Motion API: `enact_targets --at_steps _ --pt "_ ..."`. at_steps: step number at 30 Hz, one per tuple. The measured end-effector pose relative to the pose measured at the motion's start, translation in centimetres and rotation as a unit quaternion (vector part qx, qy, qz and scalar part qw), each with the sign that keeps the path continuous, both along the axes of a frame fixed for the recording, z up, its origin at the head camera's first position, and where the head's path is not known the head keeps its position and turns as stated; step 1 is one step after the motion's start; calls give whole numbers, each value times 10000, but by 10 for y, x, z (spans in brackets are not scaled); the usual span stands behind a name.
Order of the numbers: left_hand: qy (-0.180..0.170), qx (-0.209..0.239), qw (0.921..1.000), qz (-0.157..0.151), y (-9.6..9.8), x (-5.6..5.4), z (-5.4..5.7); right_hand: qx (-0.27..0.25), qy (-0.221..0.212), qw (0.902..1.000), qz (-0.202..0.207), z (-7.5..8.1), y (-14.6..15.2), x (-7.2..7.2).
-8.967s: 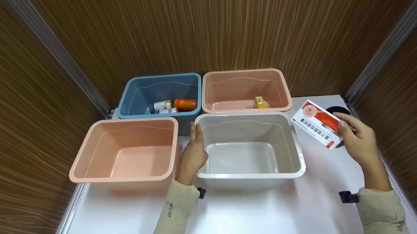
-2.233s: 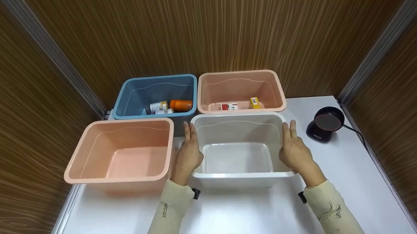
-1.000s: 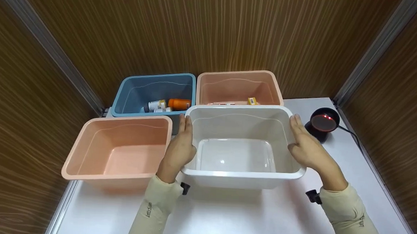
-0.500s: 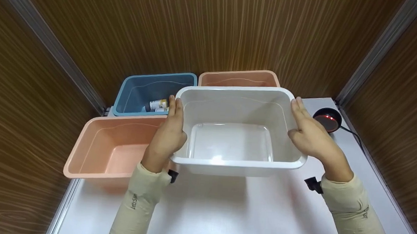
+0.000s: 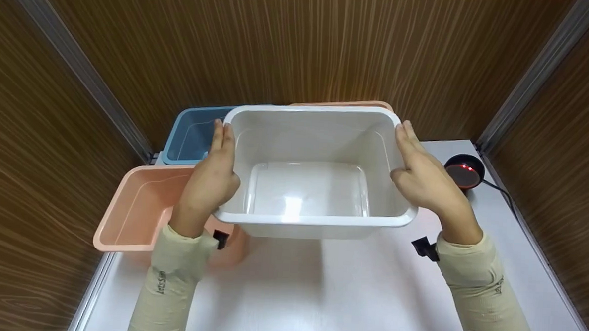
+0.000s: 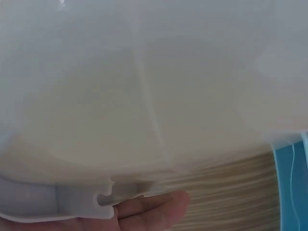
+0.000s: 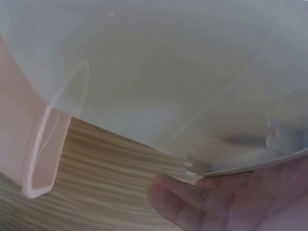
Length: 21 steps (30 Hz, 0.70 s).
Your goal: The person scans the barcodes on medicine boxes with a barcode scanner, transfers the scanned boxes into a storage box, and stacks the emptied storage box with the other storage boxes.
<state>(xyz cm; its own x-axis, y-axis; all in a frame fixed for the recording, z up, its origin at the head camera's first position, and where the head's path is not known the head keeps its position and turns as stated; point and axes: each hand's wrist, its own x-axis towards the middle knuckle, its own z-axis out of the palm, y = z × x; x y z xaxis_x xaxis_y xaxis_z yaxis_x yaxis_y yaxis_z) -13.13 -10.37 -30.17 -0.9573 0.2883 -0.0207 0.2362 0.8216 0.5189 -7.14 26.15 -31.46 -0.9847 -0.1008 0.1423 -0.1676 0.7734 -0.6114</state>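
— While I watch from the head view, the biggest thing is the white table point(image 5: 348, 292), and above it I see the white bin point(image 5: 315, 136) lifted clear, hiding most of what stands behind it.

— Which hands have it?

— Both. My left hand point(image 5: 210, 181) lies flat against its left wall, fingers straight and together; my right hand point(image 5: 423, 178) presses the right wall the same way. On the left wrist view the fingertips point(image 6: 154, 207) sit under the rim; on the right wrist view the fingers point(image 7: 192, 202) do likewise.

— What else?

— A pink bin point(image 5: 133, 213) stands at the near left, partly under the raised one. Behind it a blue bin point(image 5: 189, 133) shows, and a second pink bin's rim point(image 5: 347, 103) peeks over the far edge. Smallest is a black scanner point(image 5: 464, 171) with a red light, right of my right hand, apart from it.
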Motion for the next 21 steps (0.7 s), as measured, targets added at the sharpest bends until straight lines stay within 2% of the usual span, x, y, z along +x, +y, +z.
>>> enact_targets --at_steps 6,11,18,21 --pt "213 -59 9997 -143 -23 -3 19 -391 75 9991 142 14 -16 -7" --pt "510 -320 9977 -317 -52 -7 32 -588 112 9980 226 17 -37 -15" --pt "672 -183 9970 -332 -101 -3 34 -347 218 9984 382 17 -79 -28" --pt "796 -331 9957 -328 -122 -1 34 -263 195 9987 399 17 -100 -33"
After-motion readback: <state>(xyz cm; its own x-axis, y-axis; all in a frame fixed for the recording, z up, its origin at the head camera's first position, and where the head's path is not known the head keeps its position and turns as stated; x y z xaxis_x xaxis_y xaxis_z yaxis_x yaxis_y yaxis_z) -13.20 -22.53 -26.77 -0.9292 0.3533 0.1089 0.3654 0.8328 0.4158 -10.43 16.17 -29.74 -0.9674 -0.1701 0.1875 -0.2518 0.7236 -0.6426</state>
